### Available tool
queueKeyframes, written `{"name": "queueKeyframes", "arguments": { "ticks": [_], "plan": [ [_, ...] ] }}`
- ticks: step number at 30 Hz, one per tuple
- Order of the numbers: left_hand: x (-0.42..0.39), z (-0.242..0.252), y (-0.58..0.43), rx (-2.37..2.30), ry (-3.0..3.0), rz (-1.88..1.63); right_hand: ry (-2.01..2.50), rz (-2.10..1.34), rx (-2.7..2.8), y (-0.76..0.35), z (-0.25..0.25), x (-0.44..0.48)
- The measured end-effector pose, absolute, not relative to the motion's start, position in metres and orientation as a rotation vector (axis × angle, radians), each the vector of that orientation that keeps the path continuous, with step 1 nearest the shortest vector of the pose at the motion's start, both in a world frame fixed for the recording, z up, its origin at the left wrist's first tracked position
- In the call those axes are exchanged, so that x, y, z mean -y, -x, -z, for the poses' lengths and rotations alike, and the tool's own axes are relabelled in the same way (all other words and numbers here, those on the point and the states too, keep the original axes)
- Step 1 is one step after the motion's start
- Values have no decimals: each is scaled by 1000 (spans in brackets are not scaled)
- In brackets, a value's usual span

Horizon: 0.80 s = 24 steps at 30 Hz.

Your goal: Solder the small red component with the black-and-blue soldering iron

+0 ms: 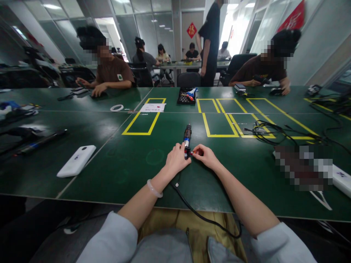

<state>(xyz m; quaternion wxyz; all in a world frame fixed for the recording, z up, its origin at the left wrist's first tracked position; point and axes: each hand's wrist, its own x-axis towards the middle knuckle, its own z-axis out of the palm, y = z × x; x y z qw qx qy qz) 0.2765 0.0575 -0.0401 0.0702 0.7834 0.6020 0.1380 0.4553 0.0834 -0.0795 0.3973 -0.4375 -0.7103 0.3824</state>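
Observation:
A slim cylindrical power tool [187, 136] with a dark front end and a silver and blue middle lies on the green table, its tip pointing away from me. My left hand [177, 158] is closed around its near end, and the fingers hide part of it. At the right side of that end, my right hand [205, 156] pinches a small reddish piece [192, 153], too small to name. A black cord [189, 205] runs from under my left wrist over the table edge into my lap. A small metal ring [177, 185] lies by the cord.
Beyond the tool stands a black tray [181, 95] with blue and red-handled tools. Yellow tape [222, 136] marks rectangles. Tangled black cables [264, 128] lie right, a white case [76, 161] left, and a tape roll [117, 107] further back. Two people work across the table.

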Motion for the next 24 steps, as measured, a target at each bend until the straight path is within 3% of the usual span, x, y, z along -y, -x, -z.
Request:
{"name": "queueKeyframes", "arguments": {
  "ticks": [12, 24],
  "plan": [
    [-52, 41, -282, -1855, -2418, -390, 1071, -813, 1879, -457, 80, -84],
    [-64, 36, -287, -1968, -2428, -347, 1059, -964, 1769, -458, 78, -81]
  ]
}}
